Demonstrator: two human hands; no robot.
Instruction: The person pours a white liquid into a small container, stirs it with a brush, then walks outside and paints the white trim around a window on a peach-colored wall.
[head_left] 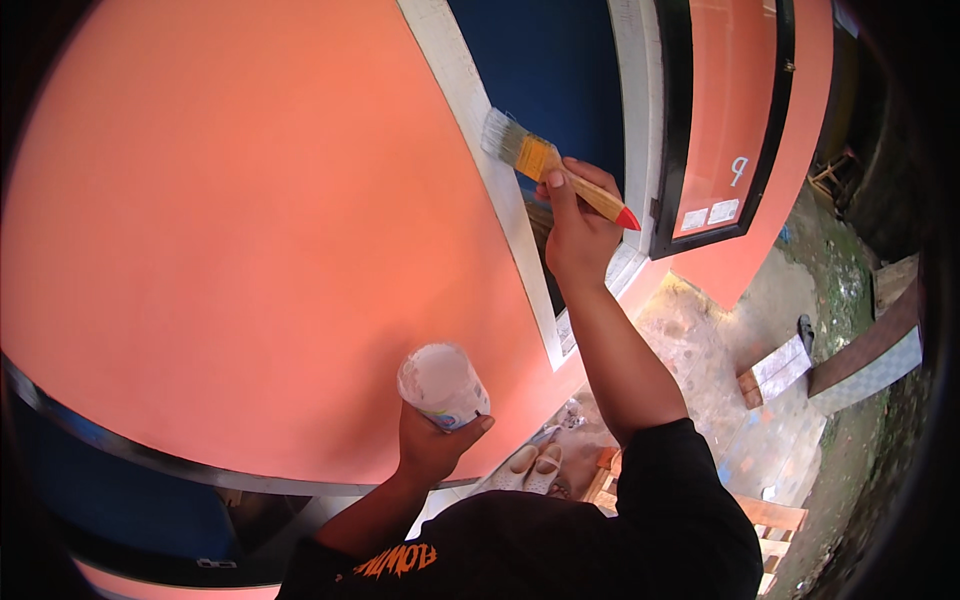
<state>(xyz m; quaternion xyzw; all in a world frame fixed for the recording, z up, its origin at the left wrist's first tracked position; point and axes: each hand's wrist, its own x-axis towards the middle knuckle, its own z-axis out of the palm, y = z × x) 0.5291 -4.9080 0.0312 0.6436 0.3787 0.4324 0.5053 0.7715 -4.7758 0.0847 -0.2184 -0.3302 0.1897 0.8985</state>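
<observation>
In my right hand (582, 225) is a paintbrush (560, 168) with a wooden handle, a red tip and a yellow-orange ferrule. Its white-coated bristles meet the white window frame (510, 205), which borders the salmon-coloured wall (250, 220). My left hand (437, 447) grips a plastic cup (443, 385) with white paint inside, held low in front of the wall. The cup is tilted slightly, and the fingers behind it are partly hidden. Dark blue glass (550, 80) fills the space inside the frame.
Right of the frame, a black-edged window sash (715, 120) stands swung outward. Below lie a pair of light shoes (530, 468) and a slatted wooden piece (775, 520). A bench-like object (865, 360) stands on the stained concrete ground at right. A second dark opening (120, 500) is at lower left.
</observation>
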